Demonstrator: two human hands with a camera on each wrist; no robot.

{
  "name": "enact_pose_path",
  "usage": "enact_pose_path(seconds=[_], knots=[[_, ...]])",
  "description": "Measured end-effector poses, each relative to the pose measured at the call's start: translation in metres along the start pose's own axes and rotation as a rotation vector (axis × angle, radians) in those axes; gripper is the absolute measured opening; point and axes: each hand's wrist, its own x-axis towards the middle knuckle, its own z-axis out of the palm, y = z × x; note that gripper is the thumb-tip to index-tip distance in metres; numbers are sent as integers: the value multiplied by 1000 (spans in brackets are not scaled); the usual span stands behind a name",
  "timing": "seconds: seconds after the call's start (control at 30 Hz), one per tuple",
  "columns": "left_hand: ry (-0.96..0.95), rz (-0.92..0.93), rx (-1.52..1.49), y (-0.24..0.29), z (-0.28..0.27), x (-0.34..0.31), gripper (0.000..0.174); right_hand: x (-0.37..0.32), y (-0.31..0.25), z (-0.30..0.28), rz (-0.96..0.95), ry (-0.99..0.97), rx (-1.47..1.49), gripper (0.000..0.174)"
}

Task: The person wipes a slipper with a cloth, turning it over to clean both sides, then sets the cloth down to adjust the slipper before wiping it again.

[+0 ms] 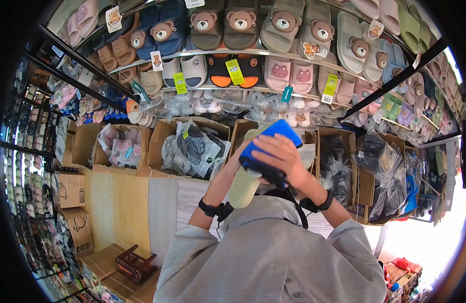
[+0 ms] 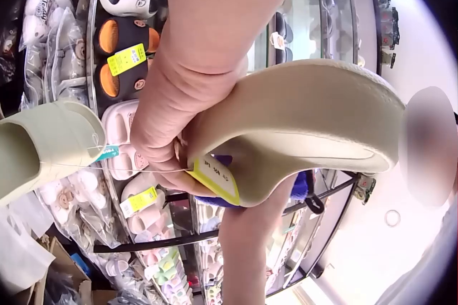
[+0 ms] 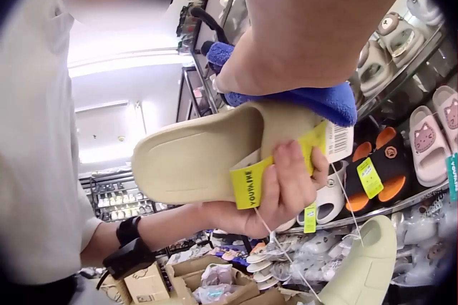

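Note:
My left hand (image 3: 290, 183) grips a cream slide slipper (image 3: 200, 155) at its strap, with fingers over a yellow tag (image 3: 247, 187). In the left wrist view the slipper's sole (image 2: 300, 97) faces up beside that hand (image 2: 175, 119). A matching slipper (image 3: 365, 262) dangles from it on a thin string. My right hand (image 1: 281, 156) holds a blue fleecy cleaning pad (image 1: 283, 131), fingers laid across its back. In the right wrist view the pad (image 3: 308, 101) lies against the slipper's strap, and the right fingers are mostly hidden behind the forearm.
Racks of slippers (image 1: 240, 22) with tags curve ahead and to both sides. Below them stand cardboard boxes (image 1: 157, 151) of bagged slippers. A small dark brown stool (image 1: 136, 263) is at the lower left, near flattened cardboard (image 1: 104, 260).

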Motion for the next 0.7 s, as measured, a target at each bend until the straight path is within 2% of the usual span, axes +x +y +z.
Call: enact_pose_path(seconds=[0.03, 0.13, 0.17, 0.2, 0.23, 0.33, 0.4, 0.43, 0.5, 0.57, 0.6, 0.7], knots=[[-37, -22, 2, 8, 3, -5, 49, -5, 13, 1, 30, 0, -43, 63], [-51, -5, 123, 25, 12, -21, 56, 3, 28, 1, 166, 240, 44, 63], [-46, 0, 146, 28, 14, -24, 59, 5, 29, -3, 248, 278, 88, 61], [-22, 4, 155, 26, 15, -25, 62, 5, 33, 4, 443, 368, 269, 56], [34, 4, 105, 22, 16, -23, 49, 1, 33, 5, 747, 348, 401, 53], [56, 177, 256, 20, 21, -28, 43, 0, 28, 4, 860, 346, 430, 49], [45, 257, 358, 20, 23, -31, 43, 3, 26, 5, 434, 374, 217, 47], [50, 250, 360, 18, 23, -31, 43, 5, 23, 1, 309, 301, 58, 49], [75, 113, 126, 14, 20, -30, 41, 3, 10, 0, 231, 162, -51, 54], [111, -149, -343, 9, 15, -28, 41, 0, -5, 5, 140, 60, -82, 55], [128, -247, -478, 8, 12, -24, 41, 0, -14, 5, 114, 9, -67, 56], [130, -370, -543, 6, 9, -8, 42, -2, -34, 6, 1, -99, 31, 62]])
